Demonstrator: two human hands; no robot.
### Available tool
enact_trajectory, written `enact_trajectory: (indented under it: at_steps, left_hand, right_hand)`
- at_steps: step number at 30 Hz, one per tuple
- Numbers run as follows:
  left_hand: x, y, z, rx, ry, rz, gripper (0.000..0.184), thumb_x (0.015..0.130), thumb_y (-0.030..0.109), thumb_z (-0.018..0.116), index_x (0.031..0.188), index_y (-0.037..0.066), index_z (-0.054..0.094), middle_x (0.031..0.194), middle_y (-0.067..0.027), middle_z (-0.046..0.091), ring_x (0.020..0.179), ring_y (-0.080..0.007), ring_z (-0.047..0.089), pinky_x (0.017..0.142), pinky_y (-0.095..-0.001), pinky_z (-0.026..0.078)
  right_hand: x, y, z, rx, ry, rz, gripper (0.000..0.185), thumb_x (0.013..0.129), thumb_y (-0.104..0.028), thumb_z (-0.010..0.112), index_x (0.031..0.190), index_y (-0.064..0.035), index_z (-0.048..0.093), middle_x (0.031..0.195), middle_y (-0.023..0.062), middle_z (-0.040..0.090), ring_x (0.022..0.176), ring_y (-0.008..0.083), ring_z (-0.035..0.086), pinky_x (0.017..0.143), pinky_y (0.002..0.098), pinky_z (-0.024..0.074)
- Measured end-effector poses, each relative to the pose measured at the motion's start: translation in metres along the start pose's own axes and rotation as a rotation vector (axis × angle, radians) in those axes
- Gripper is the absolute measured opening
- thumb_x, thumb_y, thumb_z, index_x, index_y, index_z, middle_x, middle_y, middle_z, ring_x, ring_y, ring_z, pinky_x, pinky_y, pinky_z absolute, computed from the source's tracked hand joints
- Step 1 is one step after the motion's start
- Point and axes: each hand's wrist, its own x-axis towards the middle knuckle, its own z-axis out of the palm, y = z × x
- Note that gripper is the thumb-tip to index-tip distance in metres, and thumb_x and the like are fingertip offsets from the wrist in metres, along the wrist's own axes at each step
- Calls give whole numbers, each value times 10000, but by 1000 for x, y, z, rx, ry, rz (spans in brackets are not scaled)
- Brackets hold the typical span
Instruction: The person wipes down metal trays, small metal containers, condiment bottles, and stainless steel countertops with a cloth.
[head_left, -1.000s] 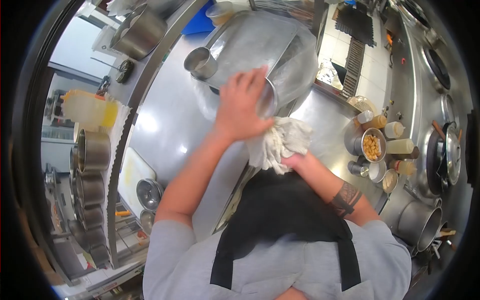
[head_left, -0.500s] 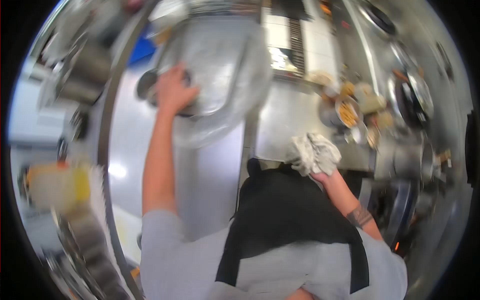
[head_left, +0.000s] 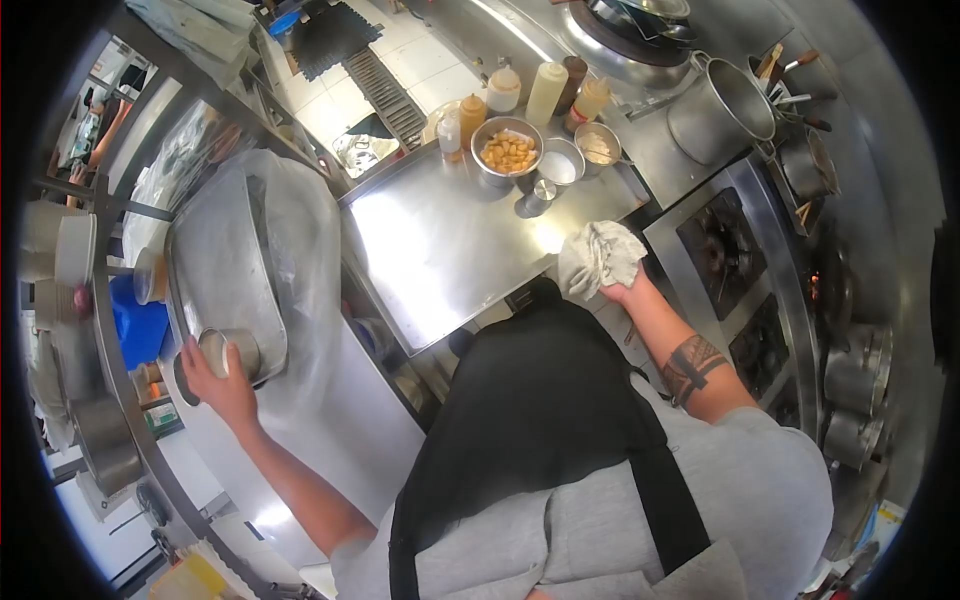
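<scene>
White cloth (head_left: pixel 600 258) bunched in right hand (head_left: pixel 624 287), gripped. Left hand (head_left: pixel 218 388) spread, touching metal cup (head_left: pixel 243 352) just beside its fingers; metal tray (head_left: pixel 222 255) beyond that hand, on steel desk (head_left: pixel 350 430).

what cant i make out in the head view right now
In the head view:
- right hand's fingers: mostly hidden by the cloth
- left hand's grip on the metal cup: hidden by the hand itself
- yellowish container: cut off by bottom edge

A steel counter (head_left: pixel 370 435) carries a metal tray (head_left: pixel 225 265), clear plastic sheeting (head_left: pixel 312 235) and, at the tray's edge, a cup (head_left: pixel 246 352).
</scene>
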Motion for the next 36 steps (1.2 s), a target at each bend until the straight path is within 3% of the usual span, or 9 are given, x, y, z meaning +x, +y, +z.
enact_trajectory:
  at_steps: [4,8,12,15,23,26,30,32,36]
  left_hand:
    - [-37,93,10,-436,-192,-119,581,914,161,748,1449,23,568,1546,-198,479,1327,-383,536,1131,-471,423]
    - [-83,221,13,-466,-405,122,488,908,110,733,1373,17,619,1451,-201,566,1278,-361,584,1091,-428,472]
    - [-115,326,-10,-533,-728,138,426,910,116,734,1322,36,659,1398,-168,623,1279,-367,604,1079,-426,489]
    - [-140,356,-22,-489,-808,75,422,917,146,735,1324,56,666,1340,-162,657,1240,-377,615,1052,-429,503]
    - [-191,365,-36,-478,-846,-19,472,924,190,725,1367,57,633,1314,-171,664,1213,-374,623,1034,-434,505]
    - [-202,357,-31,-510,-858,114,507,922,192,724,1389,35,602,1313,-177,660,1204,-376,625,1016,-438,514]
    - [-219,341,-37,-572,-768,166,552,914,176,725,1432,66,569,1292,-144,662,1125,-321,682,985,-420,535]
    - [-222,326,-50,-590,-824,18,604,883,197,758,1431,49,550,1342,-172,616,1201,-338,640,1017,-428,516]
    - [-239,274,-81,-713,-494,180,923,736,322,893,1501,71,443,1553,-210,388,1424,-417,408,1182,-490,388]
  right_hand:
    - [52,-32,-21,-16,126,-8,438,1077,-363,420,1310,-49,617,1329,171,661,1238,367,637,1072,544,513]
    - [136,-36,-50,-65,413,-16,444,1066,-398,463,1258,-56,672,1263,154,694,1118,364,683,1001,533,550]
    - [200,-36,-28,-645,531,-68,468,939,-331,709,1159,80,666,1072,208,735,876,325,727,820,474,584]
    - [186,-54,-7,-1220,536,-204,464,840,-286,801,994,135,681,961,222,728,813,286,715,718,452,559]
    - [77,-77,-9,-1173,575,-196,413,819,-276,749,855,131,692,853,253,733,801,328,739,746,443,548]
    - [40,-82,-7,-1334,389,-254,345,851,-260,732,873,84,730,792,179,735,775,275,720,697,432,538]
    - [-19,-68,64,-1854,68,-312,400,842,-328,675,894,64,737,842,291,713,817,427,721,769,474,551]
    - [-32,-36,91,-1928,-249,-158,392,836,-323,679,910,56,741,847,278,722,822,410,729,777,461,559]
    - [-71,70,161,-1995,-802,86,354,837,-303,671,963,20,743,882,251,733,820,412,717,789,466,562]
